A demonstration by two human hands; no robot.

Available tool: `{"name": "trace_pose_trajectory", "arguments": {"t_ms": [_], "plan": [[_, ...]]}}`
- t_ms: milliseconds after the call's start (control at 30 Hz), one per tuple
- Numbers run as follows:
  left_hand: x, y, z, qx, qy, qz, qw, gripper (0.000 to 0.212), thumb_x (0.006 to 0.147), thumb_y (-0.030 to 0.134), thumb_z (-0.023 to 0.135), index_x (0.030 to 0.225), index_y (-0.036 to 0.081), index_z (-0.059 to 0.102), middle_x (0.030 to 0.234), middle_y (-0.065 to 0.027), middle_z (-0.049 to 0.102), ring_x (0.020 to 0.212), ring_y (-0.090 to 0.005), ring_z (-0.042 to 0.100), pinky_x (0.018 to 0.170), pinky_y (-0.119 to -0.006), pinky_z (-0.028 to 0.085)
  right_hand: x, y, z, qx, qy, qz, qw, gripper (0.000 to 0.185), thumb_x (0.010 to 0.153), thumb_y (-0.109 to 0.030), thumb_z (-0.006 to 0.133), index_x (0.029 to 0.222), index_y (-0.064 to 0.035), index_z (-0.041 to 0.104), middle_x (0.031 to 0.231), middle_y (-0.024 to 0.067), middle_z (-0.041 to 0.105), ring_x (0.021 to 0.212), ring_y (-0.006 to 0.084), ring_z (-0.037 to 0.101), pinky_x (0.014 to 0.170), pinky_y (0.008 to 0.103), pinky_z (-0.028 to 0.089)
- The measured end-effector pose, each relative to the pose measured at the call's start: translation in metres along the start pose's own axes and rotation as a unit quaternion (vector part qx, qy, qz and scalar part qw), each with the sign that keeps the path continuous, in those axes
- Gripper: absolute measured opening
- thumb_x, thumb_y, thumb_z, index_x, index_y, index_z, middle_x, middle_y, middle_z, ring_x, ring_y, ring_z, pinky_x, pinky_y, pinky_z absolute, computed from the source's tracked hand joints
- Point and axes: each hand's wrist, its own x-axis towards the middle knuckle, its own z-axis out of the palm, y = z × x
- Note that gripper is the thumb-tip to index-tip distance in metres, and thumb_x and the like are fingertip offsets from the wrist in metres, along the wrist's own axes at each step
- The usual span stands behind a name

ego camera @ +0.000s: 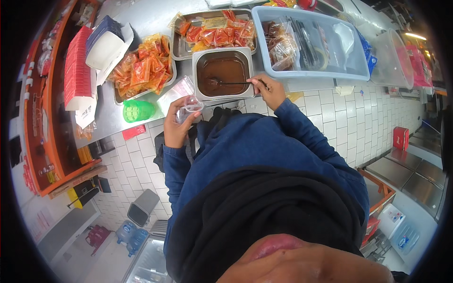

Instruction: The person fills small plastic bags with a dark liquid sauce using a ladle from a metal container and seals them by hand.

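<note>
A steel food pan (253, 86) at the counter's front edge holds brown sauce (226, 72). My right hand (268, 91), at the pan's right rim, grips the dark handle of a spoon (233, 83), whose bowl end is in the sauce. To the left of the pan, my left hand (180, 122) holds a small clear plastic cup (193, 103), its round rim facing up. Clear plastic bags (178, 92) lie on the counter just behind that hand. Whether the cup has anything in it, I cannot tell.
Steel trays of orange-red sauce packets (142, 72) stand left of and behind the pan. A light blue bin (318, 73) with packaged items is at the right. A green container (138, 110) stands near the front edge; red boxes (78, 67) and stacked paper boxes (106, 46) are farther left.
</note>
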Motion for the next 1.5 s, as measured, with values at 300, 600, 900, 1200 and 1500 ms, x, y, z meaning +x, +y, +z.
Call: {"name": "trace_pose_trajectory", "arguments": {"t_ms": [300, 600, 900, 1200, 1500], "plan": [[0.009, -0.011, -0.003, 0.031, 0.06, 0.008, 0.998, 0.048, 0.079, 0.013, 0.078, 0.12, 0.003, 0.055, 0.109, -0.0065, 0.065, 0.067, -0.0048, 0.059, 0.038, -0.018, 0.034, -0.009, 0.01, -0.004, 0.322, 0.033, 0.216, 0.921, 0.03, 0.1, -0.032, 0.051, 0.109, -0.0051, 0.062, 0.076, -0.0005, 0.057, 0.063, 0.004, 0.047, 0.044, 0.0175, 0.028], [0.029, -0.02, 0.022, 0.03, 0.076, -0.017, 0.996, 0.043, 0.078, 0.016, 0.079, 0.114, 0.003, 0.059, 0.095, -0.0047, 0.068, 0.045, -0.0038, 0.043, 0.038, -0.019, 0.032, -0.014, -0.019, -0.011, 0.372, 0.054, 0.169, 0.911, 0.031, 0.101, -0.029, 0.049, 0.112, -0.0025, 0.06, 0.077, -0.0008, 0.056, 0.063, 0.0031, 0.046, 0.042, 0.0157, 0.027], [0.048, -0.007, 0.03, 0.04, 0.09, -0.019, 0.995, 0.045, 0.076, 0.02, 0.082, 0.112, 0.005, 0.06, 0.085, -0.0045, 0.067, 0.042, -0.005, 0.045, 0.034, -0.02, 0.033, -0.037, -0.084, 0.003, 0.16, 0.091, -0.015, 0.983, 0.025, 0.101, -0.02, 0.049, 0.109, -0.0016, 0.063, 0.082, 0.0057, 0.066, 0.068, 0.0066, 0.055, 0.048, 0.018, 0.035], [0.054, -0.008, 0.031, 0.008, 0.092, 0.005, 0.996, 0.046, 0.076, 0.019, 0.081, 0.114, 0.003, 0.061, 0.086, -0.0048, 0.068, 0.045, -0.0046, 0.046, 0.035, -0.02, 0.033, -0.045, -0.095, 0.006, -0.13, 0.063, -0.322, 0.936, 0.019, 0.095, -0.001, 0.053, 0.108, 0.0025, 0.066, 0.086, 0.0137, 0.069, 0.07, 0.0155, 0.061, 0.065, 0.026, 0.048], [0.056, -0.008, 0.034, 0.079, 0.104, 0.07, 0.989, 0.041, 0.076, 0.017, 0.081, 0.111, 0.004, 0.064, 0.098, -0.0072, 0.067, 0.062, -0.0065, 0.054, 0.053, -0.022, 0.044, -0.022, -0.06, 0.007, -0.128, 0.12, -0.216, 0.961, 0.02, 0.094, -0.01, 0.056, 0.111, -0.0061, 0.066, 0.091, 0.0083, 0.069, 0.08, 0.0249, 0.062, 0.073, 0.0315, 0.05]]}}
